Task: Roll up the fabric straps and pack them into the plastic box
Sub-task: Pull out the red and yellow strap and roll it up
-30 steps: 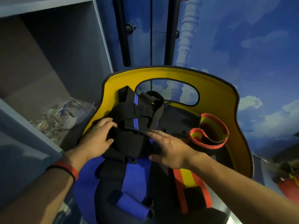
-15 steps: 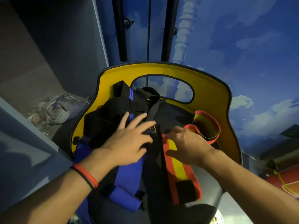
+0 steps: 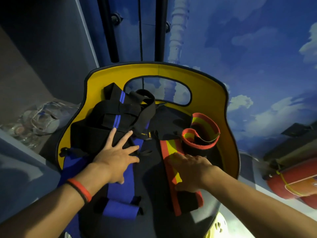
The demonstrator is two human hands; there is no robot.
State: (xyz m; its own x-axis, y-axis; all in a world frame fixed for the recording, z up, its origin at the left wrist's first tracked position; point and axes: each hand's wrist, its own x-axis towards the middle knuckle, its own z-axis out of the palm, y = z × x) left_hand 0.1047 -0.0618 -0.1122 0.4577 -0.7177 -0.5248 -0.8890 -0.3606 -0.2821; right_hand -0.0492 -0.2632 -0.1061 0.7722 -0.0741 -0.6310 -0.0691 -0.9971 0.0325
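A heap of black straps with blue stripes (image 3: 111, 121) lies on the seat of a yellow chair (image 3: 205, 79). My left hand (image 3: 116, 155) rests flat on them, fingers spread. A blue strap (image 3: 120, 191) runs toward me under that hand. To the right lies a red and yellow strap (image 3: 169, 152), its far end curled into a loose loop (image 3: 204, 133). My right hand (image 3: 190, 170) lies on the flat part of that strap, fingers bent down over it. No plastic box is in view.
A grey shelf unit stands at the left with clear plastic items (image 3: 39, 117) on it. A red object (image 3: 295, 182) sits at the right edge. Behind the chair are dark bars and a blue sky-painted wall (image 3: 248, 48).
My left hand moved from the left side of the black heap to its middle and spread flat. My right hand shifted right onto the red and yellow strap.
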